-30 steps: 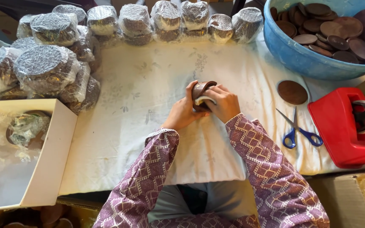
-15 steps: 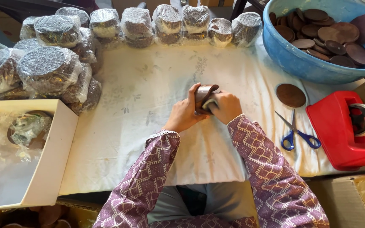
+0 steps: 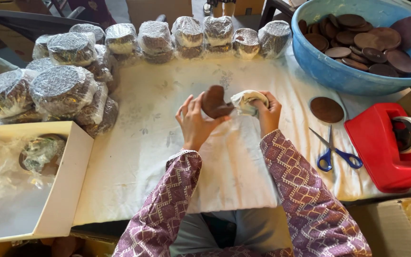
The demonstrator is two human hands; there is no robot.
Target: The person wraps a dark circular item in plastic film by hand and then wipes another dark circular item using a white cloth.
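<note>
- A dark brown round disc (image 3: 215, 102) is held tilted in the left hand (image 3: 195, 123), fingers curled under it, thumb side pinching its edge, above the middle of the desk (image 3: 134, 143) covered with a white floral cloth.
- A crumpled white rag (image 3: 246, 101) is gripped by the right hand (image 3: 267, 112), fingers pressed together around it, touching the disc's right edge.
- A blue plastic basin (image 3: 338, 76) filled with more brown discs is seen far right.
- One loose brown disc (image 3: 327, 109), blue-handled scissors (image 3: 334, 152) and a red tape dispenser (image 3: 381, 143) lie right of the hands.
- Plastic-wrapped round stacks (image 3: 63, 88) are lined along the back and left.
- A white cardboard box (image 3: 65, 185) sits at lower left.
</note>
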